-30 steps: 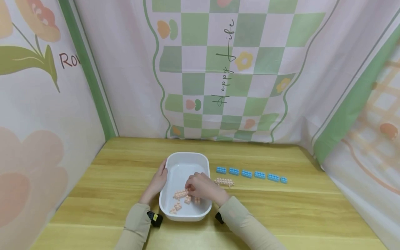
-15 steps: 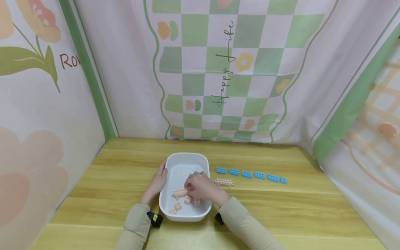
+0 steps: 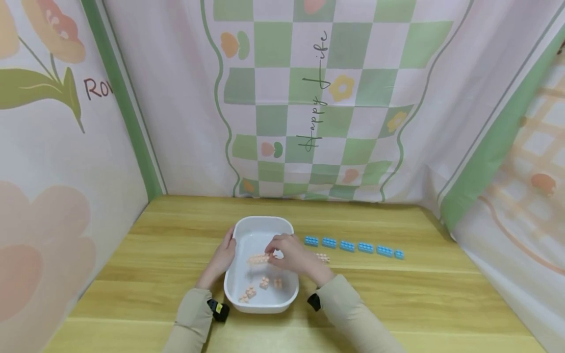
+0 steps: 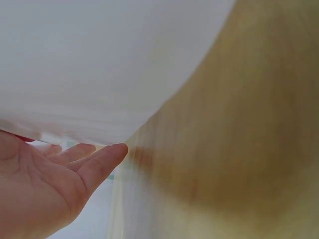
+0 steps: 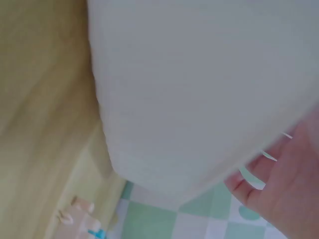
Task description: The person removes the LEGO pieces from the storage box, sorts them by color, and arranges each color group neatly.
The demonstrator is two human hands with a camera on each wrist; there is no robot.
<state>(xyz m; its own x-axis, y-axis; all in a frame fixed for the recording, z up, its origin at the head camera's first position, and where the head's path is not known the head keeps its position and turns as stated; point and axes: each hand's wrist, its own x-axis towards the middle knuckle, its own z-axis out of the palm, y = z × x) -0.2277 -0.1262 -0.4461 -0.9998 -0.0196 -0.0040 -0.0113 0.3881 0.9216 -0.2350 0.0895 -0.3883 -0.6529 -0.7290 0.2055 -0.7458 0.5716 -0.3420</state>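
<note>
A white plastic basin [image 3: 260, 308] stands on the table. At its left side my left hand [image 3: 224, 255] holds the rim; in the left wrist view the fingers of that left hand [image 4: 60, 184] lie along the outer wall. Over the basin, my right hand [image 3: 291, 255] pinches a long peach building-block strip [image 3: 258, 259] by its right end. Below it, several small peach blocks [image 3: 264, 282] lie on the basin floor. In the right wrist view, the basin wall [image 5: 199, 89] hides the strip and part of the right hand [image 5: 284, 179].
Right of the basin, several blue building blocks [image 3: 347, 245] form a row. Another peach block strip [image 3: 323, 257] lies in front of them, partly hidden by my right hand. A patterned curtain [image 3: 309, 122] hangs behind the table [image 3: 397, 304].
My right hand has lifted the peach block strip off the basin floor, moving it up and away from the small blocks. The left hand has stayed at the rim.
</note>
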